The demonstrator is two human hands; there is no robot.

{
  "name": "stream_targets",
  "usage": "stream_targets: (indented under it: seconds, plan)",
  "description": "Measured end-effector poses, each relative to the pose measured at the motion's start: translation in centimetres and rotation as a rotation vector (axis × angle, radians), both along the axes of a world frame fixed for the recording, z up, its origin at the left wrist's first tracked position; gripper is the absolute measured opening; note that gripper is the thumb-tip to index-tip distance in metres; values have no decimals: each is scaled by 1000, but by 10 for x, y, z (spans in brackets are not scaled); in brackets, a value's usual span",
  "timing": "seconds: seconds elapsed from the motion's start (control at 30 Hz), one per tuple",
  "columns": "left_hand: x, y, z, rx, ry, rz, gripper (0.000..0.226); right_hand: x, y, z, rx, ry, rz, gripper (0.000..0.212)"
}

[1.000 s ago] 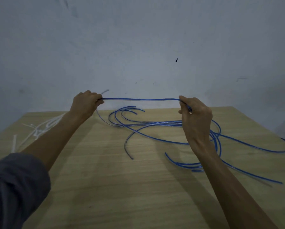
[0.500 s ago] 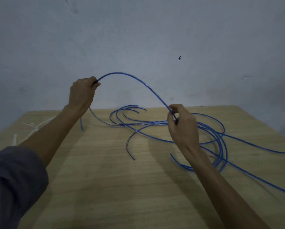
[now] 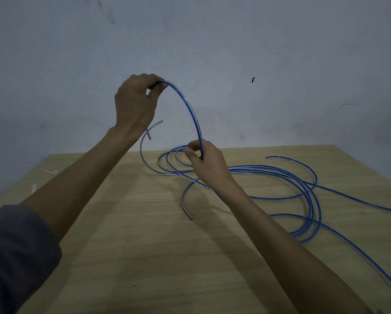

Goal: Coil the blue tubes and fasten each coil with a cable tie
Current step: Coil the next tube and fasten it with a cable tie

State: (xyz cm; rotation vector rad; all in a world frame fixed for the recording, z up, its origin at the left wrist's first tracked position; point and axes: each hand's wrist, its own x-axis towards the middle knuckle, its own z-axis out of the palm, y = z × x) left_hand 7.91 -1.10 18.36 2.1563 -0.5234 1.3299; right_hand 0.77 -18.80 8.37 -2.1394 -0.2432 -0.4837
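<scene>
Loose tubes [image 3: 269, 171] sprawl over the desk's [image 3: 144, 245] far and right parts; its near-left wood lies bare, with small white bits [image 3: 52, 172] by the left edge.

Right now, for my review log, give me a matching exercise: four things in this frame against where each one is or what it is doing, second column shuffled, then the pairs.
Things
1. left hand
2. right hand
3. arched tube
4. loose tubes

States
A. lie in curves on the table
B. raised before the wall, grip on the arch's upper end
C. low, just above the table, pinching the arch's lower end
D. bent in the air between both hands

Pairs: 1-B, 2-C, 3-D, 4-A
</scene>
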Motion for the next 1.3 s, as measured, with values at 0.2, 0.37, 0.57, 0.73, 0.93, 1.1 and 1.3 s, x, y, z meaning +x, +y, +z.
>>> stream_targets:
  seconds: [0.2,0.37,0.57,0.73,0.93,1.1,1.3]
  plan:
    - [-10,-15,-15,-181,273,-240,28,-8,5,-12,165,152,81,52]
    - [-24,-29,-14,-335,303,-398,15,-7,1,-11,118,232,144,34]
    - [-9,-27,-34,-299,247,-306,22,-12,-10,-4,441,357,258,17]
    - [-37,-36,-85,-92,-71,-245,30,-10,-21,5,701,464,345,17]
    - [-50,-37,-137,275,266,-470,36,-8,-33,2,584,440,379,22]
    - [-50,-45,-162,218,263,-442,39,-8,-35,-4,430,493,329,6]
    - [-39,-40,-191,-170,327,-308,44,-6,-30,-1,561,398,294,21]
